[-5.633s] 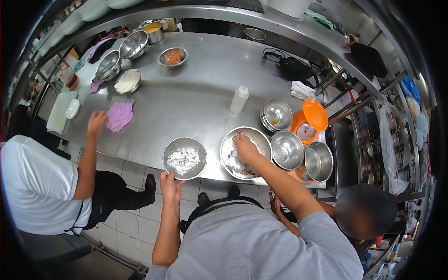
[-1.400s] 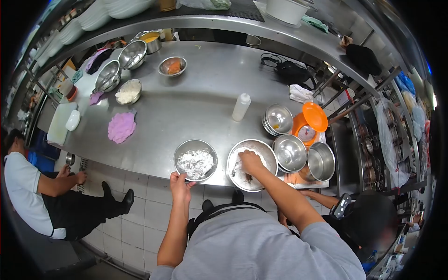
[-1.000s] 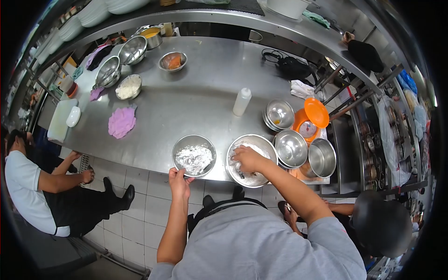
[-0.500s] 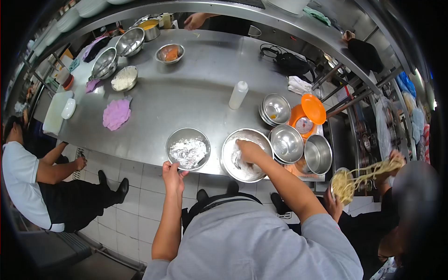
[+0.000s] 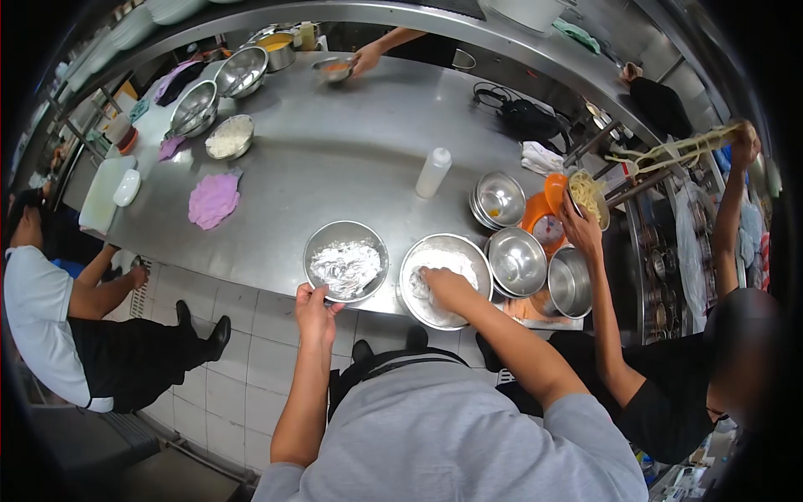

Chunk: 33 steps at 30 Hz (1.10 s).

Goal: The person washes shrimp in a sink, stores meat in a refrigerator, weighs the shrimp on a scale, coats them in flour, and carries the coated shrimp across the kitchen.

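Observation:
My left hand [image 5: 318, 315] pinches the near rim of a metal bowl [image 5: 311, 244] at the table's front edge. Lumpy white-coated stuff [image 5: 345, 269] lies in that bowl. Close by on the right stands a second metal bowl [image 5: 405, 284] with white flour-like powder [image 5: 447, 261] inside. Down in this powder is my right hand [image 5: 445, 289], its fingers curled together; whatever they hold is hidden. A stack of metal bowls [image 5: 516, 261] sits just right of it. Behind the two bowls stands a translucent squeeze bottle [image 5: 433, 173].
On the right, a co-worker lifts noodles [image 5: 588, 194] from a bowl, near an orange scale [image 5: 548, 227]. Across the steel table [image 5: 335, 159], another person's hand [image 5: 366, 60] grips a small bowl [image 5: 333, 70]. A purple cloth [image 5: 214, 201] and rice-like bowl [image 5: 229, 137] lie left.
The co-worker on the right has raised the noodles and their bowl higher. Across the table, a hand has taken the small bowl and shifted it away. My right hand has moved slightly within the powder.

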Available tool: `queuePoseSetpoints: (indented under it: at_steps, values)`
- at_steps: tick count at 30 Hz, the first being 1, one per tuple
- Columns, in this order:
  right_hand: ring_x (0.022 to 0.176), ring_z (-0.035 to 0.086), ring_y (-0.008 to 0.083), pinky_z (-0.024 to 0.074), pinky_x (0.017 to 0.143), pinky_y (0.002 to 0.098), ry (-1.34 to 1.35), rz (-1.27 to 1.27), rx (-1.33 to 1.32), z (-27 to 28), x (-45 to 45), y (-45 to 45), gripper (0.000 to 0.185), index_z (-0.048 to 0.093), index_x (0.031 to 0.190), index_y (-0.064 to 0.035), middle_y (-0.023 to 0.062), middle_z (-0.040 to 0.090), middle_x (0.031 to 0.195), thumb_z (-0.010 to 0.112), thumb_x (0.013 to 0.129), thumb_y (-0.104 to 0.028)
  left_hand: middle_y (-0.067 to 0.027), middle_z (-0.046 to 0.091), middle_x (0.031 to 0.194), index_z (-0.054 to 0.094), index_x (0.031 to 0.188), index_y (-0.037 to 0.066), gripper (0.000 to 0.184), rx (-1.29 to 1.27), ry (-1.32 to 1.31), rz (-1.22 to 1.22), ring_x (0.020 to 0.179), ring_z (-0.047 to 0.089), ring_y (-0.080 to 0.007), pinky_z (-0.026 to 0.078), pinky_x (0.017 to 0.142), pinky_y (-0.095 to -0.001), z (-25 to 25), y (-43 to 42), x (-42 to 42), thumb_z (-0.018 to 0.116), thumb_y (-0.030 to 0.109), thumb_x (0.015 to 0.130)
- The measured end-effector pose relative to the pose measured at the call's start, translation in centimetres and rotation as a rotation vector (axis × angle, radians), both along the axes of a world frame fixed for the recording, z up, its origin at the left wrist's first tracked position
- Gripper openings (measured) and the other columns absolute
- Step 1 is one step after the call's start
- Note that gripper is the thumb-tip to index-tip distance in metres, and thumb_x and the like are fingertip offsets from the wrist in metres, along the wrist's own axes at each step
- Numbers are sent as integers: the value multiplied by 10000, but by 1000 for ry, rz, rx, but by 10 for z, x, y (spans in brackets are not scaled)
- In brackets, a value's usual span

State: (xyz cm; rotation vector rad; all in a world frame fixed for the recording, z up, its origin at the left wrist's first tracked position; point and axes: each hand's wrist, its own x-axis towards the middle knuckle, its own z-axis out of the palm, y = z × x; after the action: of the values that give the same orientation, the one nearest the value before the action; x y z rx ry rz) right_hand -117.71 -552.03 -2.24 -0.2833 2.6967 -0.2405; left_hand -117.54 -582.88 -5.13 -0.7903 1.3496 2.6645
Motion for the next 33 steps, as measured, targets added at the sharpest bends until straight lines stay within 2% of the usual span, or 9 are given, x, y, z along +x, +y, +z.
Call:
queuePoseSetpoints:
  at_steps: [4, 8, 12, 14, 17, 23, 26, 30, 33]
  values:
    - [1161, 632, 389, 531, 989, 470, 150, -28, -277, -3, -1, 23, 670, 526, 1447, -76, 225, 655, 1224, 673, 797, -16, -47, 639, 1006, 492, 1006, 140, 179, 23, 38, -12, 834, 650, -165, 581, 582, -327, 6, 0, -1, 634, 56, 936]
    - [1175, 628, 391, 517, 1013, 453, -51, 88, -123, -3, -7, 22, 718, 519, 1462, -66, 231, 649, 1243, 745, 780, -91, -48, 639, 1005, 489, 998, 144, 184, 30, 51, -14, 839, 653, -162, 581, 580, -329, 8, -1, 0, 635, 53, 935]
    - [1174, 634, 374, 532, 984, 463, -8, 193, -70, -7, -7, 3, 690, 533, 1440, -63, 217, 662, 1218, 758, 792, -136, -55, 636, 997, 486, 988, 143, 180, 15, 38, -40, 823, 652, -162, 580, 560, -317, 2, -4, 0, 629, 46, 937]
    - [1210, 621, 374, 534, 992, 477, -39, -13, -11, 10, -7, -11, 697, 524, 1460, -96, 203, 663, 1265, 715, 790, -117, -57, 635, 993, 487, 985, 141, 178, 15, 34, -55, 816, 651, -162, 580, 553, -312, 1, -5, 2, 628, 44, 937]
    - [1129, 662, 375, 553, 933, 494, 8, -6, 44, 5, 0, -22, 570, 547, 1410, -73, 191, 680, 1202, 671, 856, -125, -57, 633, 990, 488, 981, 141, 176, 9, 25, -45, 806, 650, -163, 581, 544, -308, 1, -5, 4, 627, 43, 936]
    - [1098, 682, 387, 551, 935, 484, -132, -60, -30, -2, -23, -15, 606, 528, 1457, -106, 218, 679, 1210, 611, 857, -104, -56, 634, 984, 493, 995, 127, 166, 13, 29, -8, 804, 652, -164, 587, 553, -313, 0, -7, 11, 620, 38, 935]
    - [1120, 673, 383, 548, 937, 481, -50, 25, -6, -12, -15, -13, 575, 555, 1438, -113, 225, 660, 1243, 606, 865, -121, -58, 638, 983, 498, 1003, 122, 163, 9, 25, 9, 807, 655, -164, 587, 556, -315, 0, -6, 11, 621, 40, 934]
    - [1085, 665, 413, 548, 956, 476, 117, 23, -30, -2, -11, -14, 596, 579, 1417, -120, 207, 586, 1275, 689, 832, -146, -60, 643, 993, 502, 1007, 124, 164, 12, 14, 15, 810, 656, -163, 588, 557, -315, -1, -6, 11, 622, 41, 933]
    - [1050, 671, 415, 559, 941, 474, 4, 93, 9, -1, -8, -26, 609, 591, 1400, -122, 202, 574, 1250, 724, 806, -147, -61, 644, 996, 501, 1004, 126, 167, 15, 12, 1, 808, 655, -163, 589, 558, -314, -3, -8, 10, 623, 40, 931]
